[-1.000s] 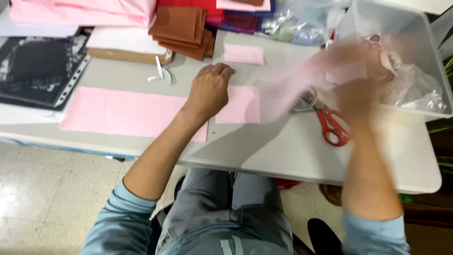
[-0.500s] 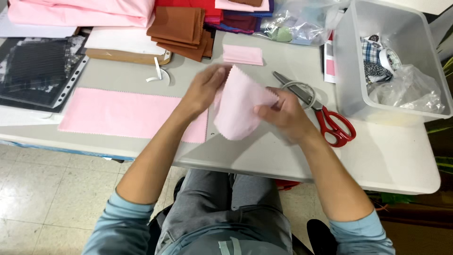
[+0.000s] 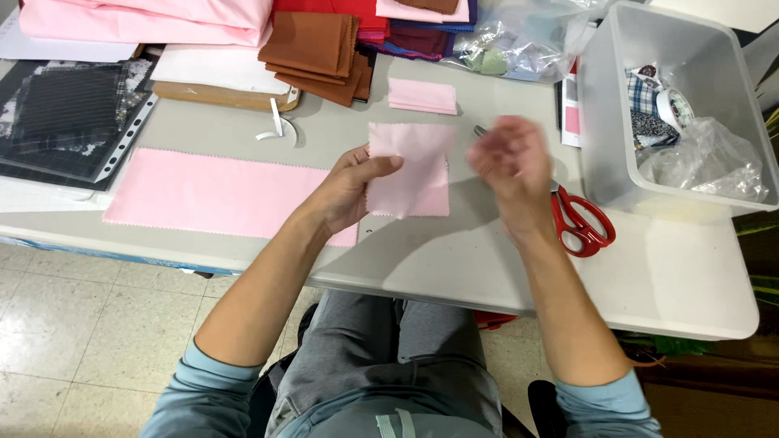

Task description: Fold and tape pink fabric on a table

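My left hand pinches the left edge of a small pink fabric square and holds it flat just above the grey table. To the right of the square, my right hand is blurred in motion, fingers loosely curled, with nothing in it. Red-handled scissors lie on the table behind and to the right of that hand. A long pink fabric strip lies flat at the left of my left hand. A small folded pink piece rests farther back.
A clear plastic bin with fabric scraps, tape and a bag stands at the right. Folded brown cloth, pink cloth, a plastic bag and a dark swatch sheet in a sleeve line the back. A curled white strip lies nearby.
The pink square was held folded by both hands; now it is spread flat in my left hand alone. My right hand has let go and moved off to the right.
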